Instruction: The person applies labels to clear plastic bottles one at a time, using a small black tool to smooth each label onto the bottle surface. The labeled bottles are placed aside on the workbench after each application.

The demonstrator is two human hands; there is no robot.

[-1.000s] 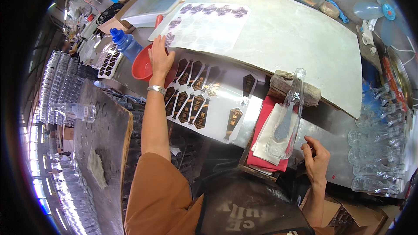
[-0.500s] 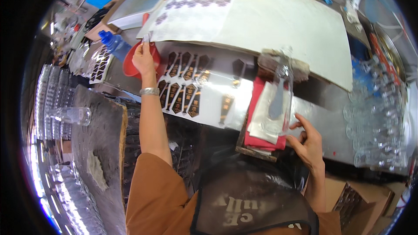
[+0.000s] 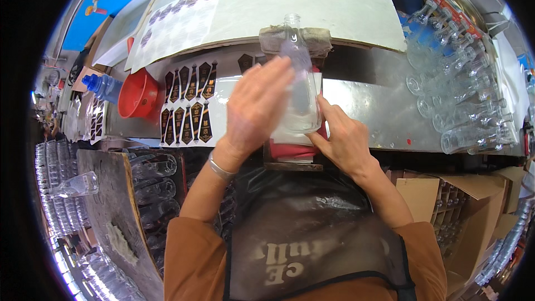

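A clear glass bottle (image 3: pixel 301 114) lies with its neck away from me, resting on a cloth-wrapped block (image 3: pixel 317 42). At its base my right hand (image 3: pixel 345 139) grips it with thumb and fingers. My left hand (image 3: pixel 256 106) is over the bottle's left side, fingers stretched out and smeared by motion. I cannot make out anything in it. Beneath the bottle are a red cloth (image 3: pixel 290 150) and a wooden frame (image 3: pixel 292 166). Left of the hands lies a white sheet with rows of dark tie-shaped decals (image 3: pixel 186 125).
A red bowl (image 3: pixel 138 95) and a blue-capped bottle (image 3: pixel 103 86) stand left. Several clear bottles (image 3: pixel 446 92) lie on the right. Behind is a pale board (image 3: pixel 312 0). An open cardboard box (image 3: pixel 473 206) sits lower right; more bottles (image 3: pixel 159 184) lie lower left.
My left hand has come from the red bowl, where it pinched something small and pale, across to the bottle. My right hand has closed on the bottle's base. The view has shifted right.
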